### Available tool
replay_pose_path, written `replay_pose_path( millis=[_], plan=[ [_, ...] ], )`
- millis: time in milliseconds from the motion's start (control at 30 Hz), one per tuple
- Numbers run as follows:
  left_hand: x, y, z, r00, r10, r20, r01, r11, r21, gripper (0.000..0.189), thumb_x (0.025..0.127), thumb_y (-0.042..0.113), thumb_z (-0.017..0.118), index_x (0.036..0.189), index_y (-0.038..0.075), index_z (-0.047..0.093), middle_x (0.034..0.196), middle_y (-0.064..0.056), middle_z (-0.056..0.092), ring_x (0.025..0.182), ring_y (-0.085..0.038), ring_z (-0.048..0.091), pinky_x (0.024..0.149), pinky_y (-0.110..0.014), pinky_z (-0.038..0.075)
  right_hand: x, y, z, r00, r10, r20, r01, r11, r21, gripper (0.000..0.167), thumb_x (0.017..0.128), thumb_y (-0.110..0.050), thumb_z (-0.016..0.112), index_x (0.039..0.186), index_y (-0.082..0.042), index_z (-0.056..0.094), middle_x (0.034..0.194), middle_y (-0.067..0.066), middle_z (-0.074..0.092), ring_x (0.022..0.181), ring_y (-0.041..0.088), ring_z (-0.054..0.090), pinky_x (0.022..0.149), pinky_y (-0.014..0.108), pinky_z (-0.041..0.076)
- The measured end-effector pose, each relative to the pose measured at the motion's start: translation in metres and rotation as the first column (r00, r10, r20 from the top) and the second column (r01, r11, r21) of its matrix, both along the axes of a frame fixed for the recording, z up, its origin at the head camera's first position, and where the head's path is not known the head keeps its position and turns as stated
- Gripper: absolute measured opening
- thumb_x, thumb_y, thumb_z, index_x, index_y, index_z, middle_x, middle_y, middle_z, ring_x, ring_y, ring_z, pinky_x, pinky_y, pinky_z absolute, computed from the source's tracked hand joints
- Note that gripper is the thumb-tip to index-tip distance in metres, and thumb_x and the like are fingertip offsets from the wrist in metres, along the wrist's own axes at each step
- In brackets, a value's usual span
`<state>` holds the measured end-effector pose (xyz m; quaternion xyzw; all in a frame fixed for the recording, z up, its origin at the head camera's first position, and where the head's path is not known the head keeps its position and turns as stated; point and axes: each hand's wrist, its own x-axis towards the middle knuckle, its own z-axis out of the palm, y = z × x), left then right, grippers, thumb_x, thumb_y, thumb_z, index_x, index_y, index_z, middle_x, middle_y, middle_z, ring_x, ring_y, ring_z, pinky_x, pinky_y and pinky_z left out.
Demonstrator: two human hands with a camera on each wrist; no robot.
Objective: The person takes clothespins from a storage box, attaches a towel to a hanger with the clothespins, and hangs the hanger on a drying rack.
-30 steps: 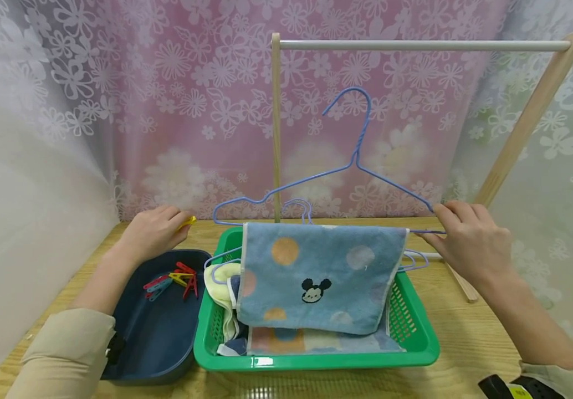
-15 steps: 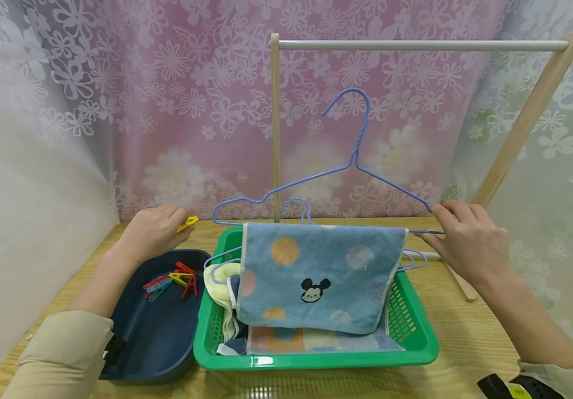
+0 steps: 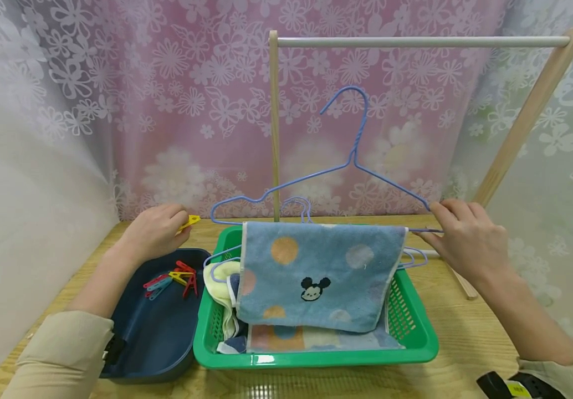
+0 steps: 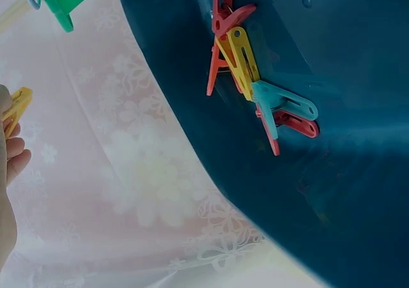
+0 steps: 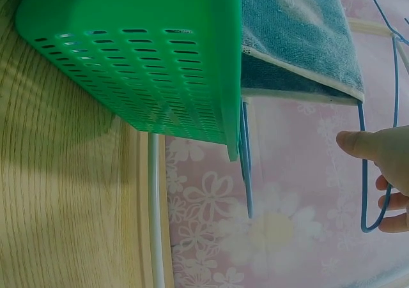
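Observation:
My right hand grips the right end of a blue wire hanger, whose hook points up. Over the hanger's bottom bar hangs a blue towel with coloured dots and a mouse face. In the right wrist view, the thumb and fingers are around the hanger's end. To the left, my left hand pinches a yellow clothespin, apart from the hanger. Several red, yellow and blue clothespins lie in the dark blue basin under the left forearm.
A green basket beneath the towel holds more cloths and further hangers. Behind it stands a drying rack with wooden legs and a metal rod. Floral curtains close off the back and sides of the wooden table.
The yellow clothespin shows more beyond my left fingertips than a second ago. My right hand and the hanger with its towel stay almost in place.

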<state>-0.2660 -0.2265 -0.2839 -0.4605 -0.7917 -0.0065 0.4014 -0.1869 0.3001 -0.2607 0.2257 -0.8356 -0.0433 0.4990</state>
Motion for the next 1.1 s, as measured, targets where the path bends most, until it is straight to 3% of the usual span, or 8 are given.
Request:
replay_pose_path(
  millis=[167, 433, 667, 767, 900, 1000, 1067, 1100],
  plan=[
    [0.002, -0.002, 0.0, 1.0, 0.001, 0.013, -0.001, 1.0, -0.002, 0.015, 0.065, 0.001, 0.065, 0.076, 0.001, 0.055, 0.073, -0.01, 0.054, 0.059, -0.023, 0.051, 0.049, -0.034, 0.045, -0.001, -0.001, 0.0, 1.0, -0.002, 0.003, 0.002, 1.0, -0.004, 0.074, 0.091, -0.063, 0.027, 0.101, -0.001, 0.066, 0.091, 0.02, 0.062, 0.076, 0.042, 0.056, 0.037, 0.052, 0.04],
    [0.01, 0.003, 0.011, 0.998, -0.044, -0.052, 0.046, 0.998, 0.048, 0.02, 0.066, 0.003, 0.071, 0.084, 0.003, 0.062, 0.082, -0.015, 0.056, 0.059, -0.026, 0.049, 0.047, -0.035, 0.043, -0.002, -0.003, 0.0, 1.0, -0.013, 0.013, 0.013, 1.0, -0.003, 0.077, 0.09, -0.065, 0.025, 0.101, -0.001, 0.065, 0.092, 0.02, 0.062, 0.076, 0.043, 0.056, 0.037, 0.053, 0.04],
    [0.019, 0.008, 0.02, 0.996, -0.092, 0.011, 0.091, 0.991, 0.103, 0.021, 0.067, -0.004, 0.071, 0.085, 0.002, 0.063, 0.089, -0.018, 0.056, 0.071, -0.03, 0.052, 0.055, -0.038, 0.046, -0.001, -0.004, 0.0, 0.999, -0.022, 0.029, 0.022, 1.0, -0.005, 0.078, 0.089, -0.067, 0.023, 0.101, -0.001, 0.064, 0.093, 0.021, 0.062, 0.078, 0.044, 0.056, 0.036, 0.053, 0.039],
    [0.022, 0.009, 0.022, 0.994, -0.111, 0.022, 0.107, 0.986, 0.13, 0.011, 0.085, 0.011, 0.065, 0.087, 0.001, 0.064, 0.092, -0.02, 0.058, 0.075, -0.032, 0.055, 0.058, -0.04, 0.048, -0.001, -0.004, 0.0, 1.0, -0.02, 0.021, 0.02, 1.0, -0.004, 0.078, 0.089, -0.067, 0.023, 0.1, -0.001, 0.064, 0.093, 0.021, 0.062, 0.078, 0.044, 0.056, 0.036, 0.053, 0.039],
    [0.025, 0.01, 0.025, 0.993, -0.116, 0.003, 0.113, 0.979, 0.172, 0.046, 0.099, 0.033, 0.037, 0.087, -0.001, 0.066, 0.096, -0.023, 0.06, 0.075, -0.033, 0.056, 0.058, -0.041, 0.049, -0.002, -0.004, 0.0, 1.0, -0.01, 0.008, 0.01, 1.0, -0.004, 0.077, 0.089, -0.066, 0.024, 0.099, -0.001, 0.065, 0.092, 0.02, 0.062, 0.077, 0.044, 0.056, 0.035, 0.052, 0.039],
    [0.028, 0.01, 0.028, 0.992, -0.126, 0.016, 0.121, 0.975, 0.184, 0.024, 0.093, 0.018, 0.055, 0.088, -0.002, 0.066, 0.097, -0.024, 0.059, 0.078, -0.034, 0.057, 0.059, -0.04, 0.05, -0.002, -0.004, 0.001, 1.0, -0.01, 0.005, 0.01, 1.0, -0.004, 0.076, 0.089, -0.066, 0.025, 0.097, -0.001, 0.064, 0.092, 0.021, 0.062, 0.077, 0.044, 0.056, 0.034, 0.052, 0.038],
    [0.03, 0.01, 0.03, 0.99, -0.137, 0.037, 0.128, 0.973, 0.191, 0.009, 0.082, 0.003, 0.068, 0.088, -0.003, 0.065, 0.097, -0.024, 0.059, 0.08, -0.034, 0.056, 0.06, -0.04, 0.05, -0.003, -0.004, 0.002, 1.0, -0.012, 0.003, 0.012, 1.0, -0.003, 0.075, 0.089, -0.065, 0.026, 0.097, -0.001, 0.064, 0.092, 0.021, 0.062, 0.077, 0.044, 0.056, 0.034, 0.051, 0.038],
    [0.03, 0.01, 0.032, 0.989, -0.141, 0.048, 0.129, 0.972, 0.195, 0.016, 0.074, -0.004, 0.073, 0.087, -0.003, 0.065, 0.097, -0.023, 0.058, 0.081, -0.034, 0.056, 0.061, -0.04, 0.05, -0.003, -0.003, 0.002, 1.0, -0.012, 0.002, 0.012, 1.0, -0.003, 0.075, 0.089, -0.065, 0.026, 0.096, -0.001, 0.064, 0.092, 0.021, 0.062, 0.077, 0.044, 0.056, 0.034, 0.051, 0.037]
  ],
)
